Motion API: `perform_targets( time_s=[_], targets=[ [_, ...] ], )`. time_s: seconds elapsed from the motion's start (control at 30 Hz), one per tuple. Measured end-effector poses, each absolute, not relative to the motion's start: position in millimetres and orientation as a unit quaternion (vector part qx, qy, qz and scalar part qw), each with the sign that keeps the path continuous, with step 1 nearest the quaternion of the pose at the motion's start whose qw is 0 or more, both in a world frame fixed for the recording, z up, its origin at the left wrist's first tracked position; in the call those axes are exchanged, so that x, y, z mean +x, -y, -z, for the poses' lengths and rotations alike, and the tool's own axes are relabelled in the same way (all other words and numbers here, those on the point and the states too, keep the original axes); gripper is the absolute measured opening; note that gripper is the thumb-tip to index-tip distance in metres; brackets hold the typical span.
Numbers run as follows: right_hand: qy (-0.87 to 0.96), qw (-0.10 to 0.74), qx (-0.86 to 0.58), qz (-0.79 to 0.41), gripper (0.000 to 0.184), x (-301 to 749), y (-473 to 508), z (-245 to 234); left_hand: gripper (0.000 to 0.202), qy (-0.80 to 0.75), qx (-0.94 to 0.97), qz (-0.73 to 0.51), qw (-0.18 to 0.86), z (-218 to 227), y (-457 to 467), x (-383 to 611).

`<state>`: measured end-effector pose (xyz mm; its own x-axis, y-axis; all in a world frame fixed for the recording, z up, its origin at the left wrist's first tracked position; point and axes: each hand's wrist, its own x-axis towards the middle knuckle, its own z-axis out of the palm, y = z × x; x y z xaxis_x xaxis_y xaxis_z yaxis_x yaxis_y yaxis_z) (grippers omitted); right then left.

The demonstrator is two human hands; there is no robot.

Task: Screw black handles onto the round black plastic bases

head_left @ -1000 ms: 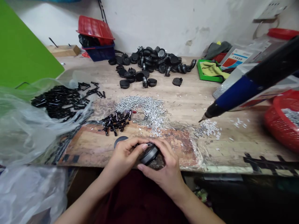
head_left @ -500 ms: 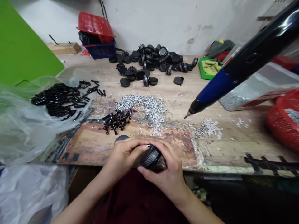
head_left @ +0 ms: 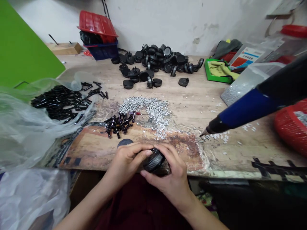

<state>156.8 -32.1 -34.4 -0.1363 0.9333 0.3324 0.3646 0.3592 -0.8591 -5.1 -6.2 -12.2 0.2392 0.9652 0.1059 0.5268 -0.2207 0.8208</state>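
Disc (head_left: 154, 161), black, ribbed, is being gripped at near edge of bench (head_left: 194, 92): left hand (head_left: 129, 156) is pinching its top, right hand (head_left: 174, 169) is curling round its side (contact partly hidden). Slackening hold could be letting it slip off. Stained bench is carrying loose screws (head_left: 144, 103) before scuffed wall (head_left: 182, 25).

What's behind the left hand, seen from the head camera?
Just beyond the left hand, the far part of a dark round disc shows; farther back lies a pile of glossy black parts. The disc's near part is covered, so I can't see it.
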Motion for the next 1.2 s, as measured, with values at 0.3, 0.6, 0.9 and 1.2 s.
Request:
perform_targets(
  time_s=[0.3,0.6,0.9,1.2],
  targets=[
    [0.699,0.462,-0.47,-0.279,0.061,159,34,33,0.021,-0.489,0.765,-0.322,0.27,15,11,-6],
    [0.719,0.46,-0.431,-0.293,0.06,159,41,20,0.025,-0.457,0.782,-0.345,0.247,4,29,-8],
    [0.758,0.39,-0.405,-0.332,0.059,166,48,13,0.02,-0.482,0.783,-0.308,0.246,-1,38,-11],
    [0.738,0.355,-0.415,-0.397,0.054,164,42,11,0.023,-0.477,0.775,-0.317,0.267,12,36,-16]
  ],
)
